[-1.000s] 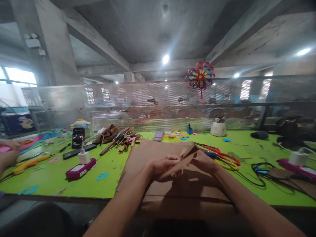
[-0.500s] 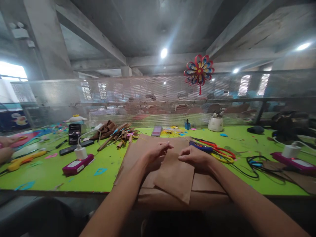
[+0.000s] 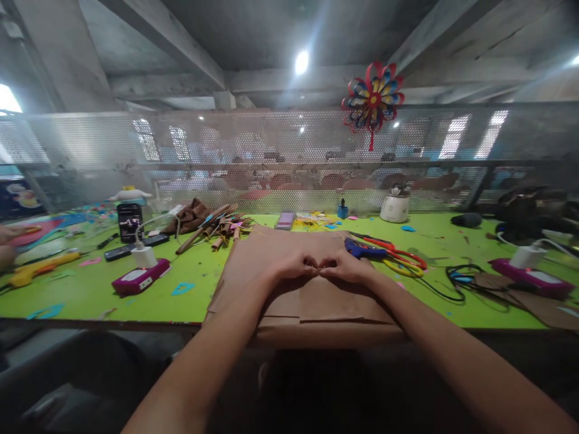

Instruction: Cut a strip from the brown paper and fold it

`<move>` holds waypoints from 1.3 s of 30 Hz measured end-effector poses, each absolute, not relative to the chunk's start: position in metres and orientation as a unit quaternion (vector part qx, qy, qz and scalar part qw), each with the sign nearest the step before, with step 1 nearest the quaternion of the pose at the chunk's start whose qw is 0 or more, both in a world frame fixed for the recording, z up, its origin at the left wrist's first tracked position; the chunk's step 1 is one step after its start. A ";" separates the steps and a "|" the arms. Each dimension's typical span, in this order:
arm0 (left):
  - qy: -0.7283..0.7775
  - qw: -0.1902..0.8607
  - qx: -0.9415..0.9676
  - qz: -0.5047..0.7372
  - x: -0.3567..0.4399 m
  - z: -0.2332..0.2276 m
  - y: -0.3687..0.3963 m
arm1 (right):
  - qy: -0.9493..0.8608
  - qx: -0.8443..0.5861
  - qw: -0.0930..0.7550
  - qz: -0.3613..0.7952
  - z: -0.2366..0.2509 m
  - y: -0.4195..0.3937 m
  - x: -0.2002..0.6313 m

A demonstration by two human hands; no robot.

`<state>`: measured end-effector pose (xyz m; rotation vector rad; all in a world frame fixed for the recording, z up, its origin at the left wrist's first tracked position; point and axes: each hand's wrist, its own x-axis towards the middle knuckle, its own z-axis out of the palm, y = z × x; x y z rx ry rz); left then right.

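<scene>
- A co-worker's hand (image 3: 6,244) shows at the far left edge, at about nine o'clock from the middle of the green table (image 3: 90,295), next to a yellow glue gun (image 3: 34,269).
- A pink box (image 3: 134,281) with a white charger (image 3: 143,256) on it lies at ten o'clock from the person's hands; a black phone (image 3: 129,221) stands upright behind it.
- A heap of brown paper rolls (image 3: 212,230) lies at eleven o'clock from the hands.
- The brown paper (image 3: 266,256) lies flat at the table's near edge, straight ahead, with a smaller folded piece (image 3: 335,301) on top of it.
- The left hand (image 3: 296,266) presses down on the paper, fingers curled in and thumb tip meeting the other hand's.
- The right hand (image 3: 346,268) presses down just beside it, fingers curled the same way; neither grips anything.
- Scissors (image 3: 389,253) with red, blue and yellow handles lie at two o'clock, just beside the right hand.
- A black cable (image 3: 456,280) and a second pink box (image 3: 529,278) lie at three o'clock.
</scene>
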<state>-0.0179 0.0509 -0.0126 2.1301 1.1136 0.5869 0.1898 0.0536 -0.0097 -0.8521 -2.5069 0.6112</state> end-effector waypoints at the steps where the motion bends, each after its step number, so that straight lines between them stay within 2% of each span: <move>1: 0.422 0.305 0.825 0.220 -0.017 -0.013 0.050 | -0.906 -0.309 0.203 0.206 -0.009 0.054 0.191; 8: 0.421 0.180 0.869 0.187 -0.012 -0.017 0.048 | -0.920 -0.321 0.179 0.139 -0.007 0.053 0.196; 15: 0.419 0.137 0.880 0.178 -0.009 -0.014 0.041 | -0.925 -0.340 0.141 0.092 0.004 0.040 0.197; 25: 0.444 0.182 0.865 0.145 -0.020 -0.008 0.044 | -0.909 -0.394 0.102 0.084 0.006 0.037 0.206; 36: 0.418 0.209 0.876 0.120 -0.028 -0.009 0.051 | -0.914 -0.386 0.081 0.098 0.012 0.038 0.214; 39: 0.422 0.258 0.857 0.141 -0.029 -0.008 0.052 | -0.921 -0.367 0.083 0.097 0.012 0.039 0.216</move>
